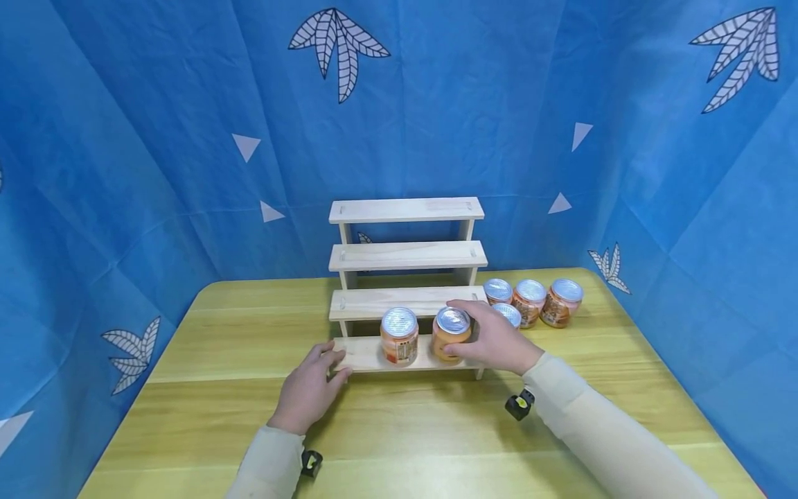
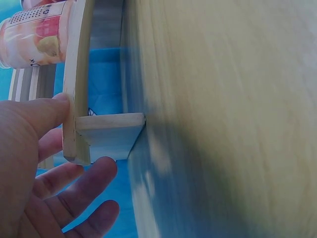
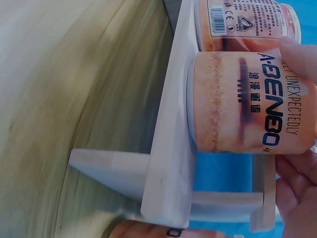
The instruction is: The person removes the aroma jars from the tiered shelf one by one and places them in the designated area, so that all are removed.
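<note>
At the near end of the stepped wooden rack (image 1: 406,298), the left hand (image 1: 308,391) rests with relaxed fingers against the lowest shelf's left end, steadying it. The right hand (image 1: 492,339) grips a can (image 1: 451,334) standing on that shelf beside another can (image 1: 399,336); releasing looks next. Four spare cans (image 1: 530,301) wait toward the bench's (image 1: 206,388) far right corner.

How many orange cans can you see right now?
6. Two stand on the rack's lowest step: one free, one held by the right hand at. Four cluster on the table right of the rack; the hand may hide more.
</note>
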The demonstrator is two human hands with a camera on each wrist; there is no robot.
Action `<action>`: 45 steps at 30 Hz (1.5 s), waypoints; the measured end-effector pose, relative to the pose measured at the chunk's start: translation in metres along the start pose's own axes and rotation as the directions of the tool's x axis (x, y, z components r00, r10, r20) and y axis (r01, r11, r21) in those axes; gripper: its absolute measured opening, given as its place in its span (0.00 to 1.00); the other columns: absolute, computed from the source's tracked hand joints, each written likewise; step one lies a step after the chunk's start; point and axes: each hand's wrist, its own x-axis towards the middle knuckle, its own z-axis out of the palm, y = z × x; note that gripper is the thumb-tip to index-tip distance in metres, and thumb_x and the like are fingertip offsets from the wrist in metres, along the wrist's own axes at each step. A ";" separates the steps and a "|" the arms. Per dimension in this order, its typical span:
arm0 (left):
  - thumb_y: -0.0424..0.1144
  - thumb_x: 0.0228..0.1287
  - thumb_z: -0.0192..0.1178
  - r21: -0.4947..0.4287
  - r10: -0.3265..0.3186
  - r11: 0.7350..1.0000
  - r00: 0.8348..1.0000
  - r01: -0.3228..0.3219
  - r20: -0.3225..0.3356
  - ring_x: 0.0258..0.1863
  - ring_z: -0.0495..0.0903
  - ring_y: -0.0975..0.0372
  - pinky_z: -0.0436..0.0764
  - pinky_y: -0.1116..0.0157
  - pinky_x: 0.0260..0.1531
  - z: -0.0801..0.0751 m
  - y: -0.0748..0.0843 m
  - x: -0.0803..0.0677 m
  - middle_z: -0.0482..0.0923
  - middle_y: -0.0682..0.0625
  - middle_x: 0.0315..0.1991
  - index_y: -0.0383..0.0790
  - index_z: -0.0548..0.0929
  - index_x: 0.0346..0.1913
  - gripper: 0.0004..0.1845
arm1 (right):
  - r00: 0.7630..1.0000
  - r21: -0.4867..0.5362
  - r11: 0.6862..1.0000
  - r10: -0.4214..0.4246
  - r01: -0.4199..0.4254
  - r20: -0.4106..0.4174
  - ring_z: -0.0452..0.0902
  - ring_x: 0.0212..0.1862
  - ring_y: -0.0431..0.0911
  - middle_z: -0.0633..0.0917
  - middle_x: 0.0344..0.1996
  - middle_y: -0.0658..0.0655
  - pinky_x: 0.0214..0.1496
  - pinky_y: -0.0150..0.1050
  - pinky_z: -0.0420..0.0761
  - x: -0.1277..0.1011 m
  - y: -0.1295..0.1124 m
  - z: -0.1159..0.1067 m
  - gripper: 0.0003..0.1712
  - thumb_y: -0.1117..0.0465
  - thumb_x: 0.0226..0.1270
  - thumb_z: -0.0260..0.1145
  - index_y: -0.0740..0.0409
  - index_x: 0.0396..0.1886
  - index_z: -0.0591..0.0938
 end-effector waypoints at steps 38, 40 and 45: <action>0.51 0.69 0.65 0.005 0.022 1.000 1.000 -0.022 -0.015 0.62 0.77 0.46 0.81 0.48 0.56 0.000 0.000 0.000 0.73 0.41 0.67 0.40 0.83 0.61 0.24 | 1.000 0.017 1.000 0.002 -0.002 0.004 0.74 0.64 0.58 0.78 0.64 0.60 0.64 0.59 0.76 -0.007 0.008 -0.012 0.48 0.42 0.52 0.80 0.55 0.70 0.73; 0.51 0.69 0.65 0.005 0.021 1.000 1.000 -0.020 -0.013 0.62 0.77 0.46 0.81 0.48 0.56 0.000 0.000 0.000 0.73 0.42 0.68 0.41 0.82 0.62 0.24 | 1.000 0.011 1.000 0.006 -0.006 -0.003 0.74 0.64 0.58 0.78 0.64 0.60 0.64 0.59 0.75 -0.008 0.010 -0.013 0.48 0.42 0.52 0.81 0.55 0.70 0.73; 0.52 0.69 0.65 0.003 0.014 1.000 1.000 -0.014 -0.002 0.63 0.77 0.46 0.80 0.47 0.56 0.000 -0.001 0.001 0.72 0.42 0.68 0.42 0.82 0.62 0.25 | 1.000 -0.008 1.000 0.009 -0.010 -0.021 0.73 0.65 0.58 0.78 0.64 0.59 0.65 0.60 0.74 -0.010 0.017 -0.017 0.48 0.41 0.52 0.81 0.55 0.69 0.73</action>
